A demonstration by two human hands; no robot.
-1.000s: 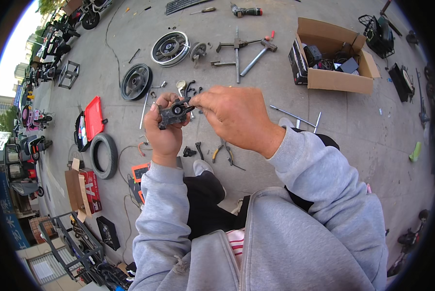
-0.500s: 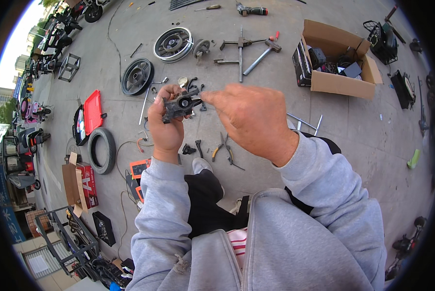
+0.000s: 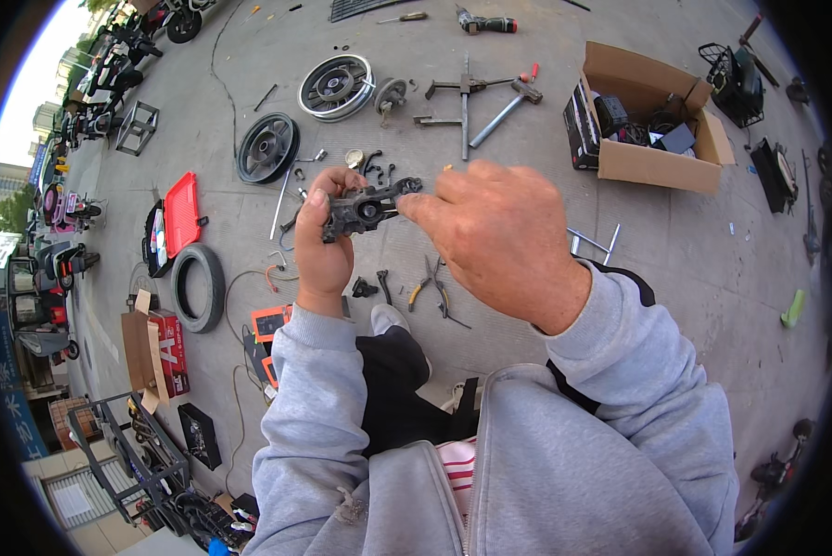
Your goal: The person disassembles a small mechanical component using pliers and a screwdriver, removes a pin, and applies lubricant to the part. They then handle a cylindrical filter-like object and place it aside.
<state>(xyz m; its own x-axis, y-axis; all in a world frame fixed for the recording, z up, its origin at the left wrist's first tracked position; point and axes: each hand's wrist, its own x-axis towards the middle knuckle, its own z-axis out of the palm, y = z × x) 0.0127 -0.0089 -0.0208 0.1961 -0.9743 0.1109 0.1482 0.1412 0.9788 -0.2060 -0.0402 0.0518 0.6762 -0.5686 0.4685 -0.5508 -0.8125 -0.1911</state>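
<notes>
My left hand (image 3: 328, 250) grips a dark metal part (image 3: 355, 216) with a round bore, its thumb over the near end. My right hand (image 3: 490, 241) is closed, with fingertips at the part's far end beside thin metal pins or prongs; what they pinch is hidden. On the ground beyond lie small black fittings (image 3: 372, 157), a round silver piece (image 3: 354, 157) and a long silver bar (image 3: 279, 206). Below my hands are yellow-handled pliers (image 3: 439, 295) and small black parts (image 3: 365, 286).
Around me lie two wheel rims (image 3: 335, 86) (image 3: 266, 148), a tire (image 3: 196, 287), a red open case (image 3: 180, 215), a hammer (image 3: 504, 116), a drill (image 3: 485, 22) and a box of parts (image 3: 646, 171). A steel frame (image 3: 136, 128) and parked scooters (image 3: 68, 264) stand left.
My right hand has moved right and slightly down. The held part has shifted right, and more of its far end now shows. The surroundings have shifted slightly in view.
</notes>
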